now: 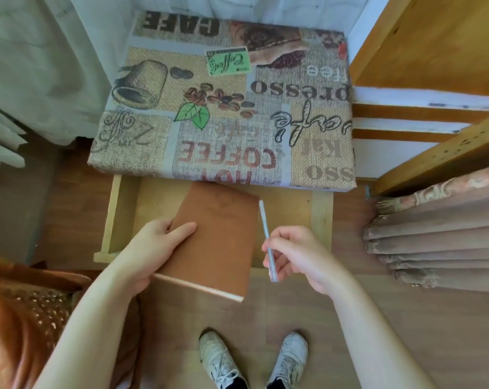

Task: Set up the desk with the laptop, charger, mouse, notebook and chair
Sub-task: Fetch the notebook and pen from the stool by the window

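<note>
Standing over an open pale wooden drawer (pixel 117 220), pulled out from under a small table covered with a coffee-print cloth (pixel 223 108). Step in hand, by judgement: fetching the notebook, with a pen, to carry to the desk. No laptop, charger, mouse or chair in view, so most of the setup probably not done yet.

Left hand (pixel 153 248) closed on the flat brown rectangular notebook (pixel 220 240), thumb on the cover, other fingers hidden under the left edge. Right hand (pixel 296 256) loosely curled, pinching a thin pale blue-grey pen (pixel 267 240) between thumb and fingertips; other fingers half open.

Notebook held above the drawer, near end out past the drawer front and over the floor, far corner close under the table edge; touching the drawer or not, cannot tell. Tilted, turned a little clockwise. Plain matte cover, faint emblem near the top, cream page edges showing along the near side. Pen just beside the notebook's right edge, apart from it.

Next move, probably: lifting both clear, then pushing the drawer shut with hands already full, so perhaps with a knee or the back of a hand. Firm grip needed, thin pen easy to drop.
</note>
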